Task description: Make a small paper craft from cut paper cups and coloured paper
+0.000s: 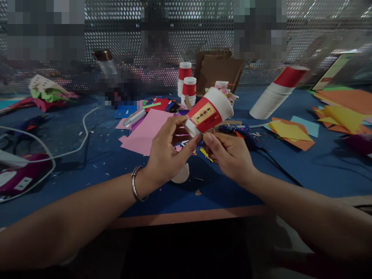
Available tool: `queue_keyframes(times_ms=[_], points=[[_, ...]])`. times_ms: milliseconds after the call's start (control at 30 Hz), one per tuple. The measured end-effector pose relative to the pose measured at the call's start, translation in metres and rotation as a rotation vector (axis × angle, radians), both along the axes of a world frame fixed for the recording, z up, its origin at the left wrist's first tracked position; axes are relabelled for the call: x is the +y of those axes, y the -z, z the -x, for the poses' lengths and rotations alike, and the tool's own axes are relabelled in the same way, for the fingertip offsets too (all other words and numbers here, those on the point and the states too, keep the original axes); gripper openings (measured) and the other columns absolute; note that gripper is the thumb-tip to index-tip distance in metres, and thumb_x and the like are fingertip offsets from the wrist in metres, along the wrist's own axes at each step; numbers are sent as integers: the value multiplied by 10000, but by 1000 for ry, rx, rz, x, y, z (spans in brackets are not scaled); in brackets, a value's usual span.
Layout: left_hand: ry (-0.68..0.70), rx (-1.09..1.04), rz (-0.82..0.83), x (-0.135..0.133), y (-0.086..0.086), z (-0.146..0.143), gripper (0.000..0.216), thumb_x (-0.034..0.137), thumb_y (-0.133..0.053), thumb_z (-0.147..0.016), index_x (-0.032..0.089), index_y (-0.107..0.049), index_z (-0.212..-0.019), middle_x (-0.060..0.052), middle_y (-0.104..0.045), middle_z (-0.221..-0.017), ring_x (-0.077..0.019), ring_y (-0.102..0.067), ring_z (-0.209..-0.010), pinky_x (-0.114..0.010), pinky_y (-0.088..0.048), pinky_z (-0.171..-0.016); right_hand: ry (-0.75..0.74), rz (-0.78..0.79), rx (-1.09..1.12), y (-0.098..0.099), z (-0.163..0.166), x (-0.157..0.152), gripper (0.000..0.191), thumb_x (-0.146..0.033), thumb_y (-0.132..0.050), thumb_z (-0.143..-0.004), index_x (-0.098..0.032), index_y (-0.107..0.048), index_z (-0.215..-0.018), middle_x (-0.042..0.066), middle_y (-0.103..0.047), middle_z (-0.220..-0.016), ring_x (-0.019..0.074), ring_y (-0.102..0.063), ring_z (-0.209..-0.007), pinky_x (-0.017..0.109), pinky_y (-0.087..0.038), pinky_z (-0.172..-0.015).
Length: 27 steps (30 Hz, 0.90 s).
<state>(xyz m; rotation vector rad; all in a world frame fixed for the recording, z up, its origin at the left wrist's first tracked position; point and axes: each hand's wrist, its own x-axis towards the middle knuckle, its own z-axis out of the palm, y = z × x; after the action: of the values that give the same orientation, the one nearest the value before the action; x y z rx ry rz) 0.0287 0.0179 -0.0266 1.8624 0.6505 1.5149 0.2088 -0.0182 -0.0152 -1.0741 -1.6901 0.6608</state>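
A red and white paper cup (209,112) with a gold label is tilted, its rim toward the upper right, above the table. My left hand (164,151) grips it near the base, fingers behind and thumb below. Close to the cup's lower side, my right hand (228,155) is closed in a pinch; what lies between its fingertips is too small to tell. Behind that hand lies a blue glue gun (247,135), partly hidden. Below my left hand is a pale rounded paper piece (181,174).
Pink paper sheets (142,135) and scraps lie mid-table. Cup stacks stand behind (189,87) and at right (277,93), near a cardboard box (217,71). Coloured paper (293,131) lies right. A white cable (84,128) and purple power strip (26,176) occupy the left.
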Motion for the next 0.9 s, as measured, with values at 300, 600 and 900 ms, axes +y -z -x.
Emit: queue_keyframes(times_ms=[300,600,900], points=[[38,19,25,-2,-1,-1,415,312,-837,-866,216,-601,-1194,-44,-713,-1064,-158,-738,-883,-286,-648,-790,31,-23,-36,-1,1,1,570,-642,-514,-1028,-203,-532,-664,-26,-475,-593,96,-440,-553,266,-332,-508],[3,74,16,0,-6,2,424,356,-845,-852,223,-618,-1183,-49,-712,-1100,-172,-742,-912,-295,-652,-796,19,-38,-61,-2,0,4,587,-627,-502,-1042,-209,-477,-631,-34,-458,-563,90,-417,-533,277,-314,-514],[2,81,44,5,-5,4,438,336,-874,-819,218,-628,-1162,-44,-743,-1057,-175,-744,-886,-289,-650,-762,-6,-3,-27,-1,0,8,607,-655,-512,-1024,-211,-459,-614,-36,-433,-565,90,-392,-528,275,-302,-505]])
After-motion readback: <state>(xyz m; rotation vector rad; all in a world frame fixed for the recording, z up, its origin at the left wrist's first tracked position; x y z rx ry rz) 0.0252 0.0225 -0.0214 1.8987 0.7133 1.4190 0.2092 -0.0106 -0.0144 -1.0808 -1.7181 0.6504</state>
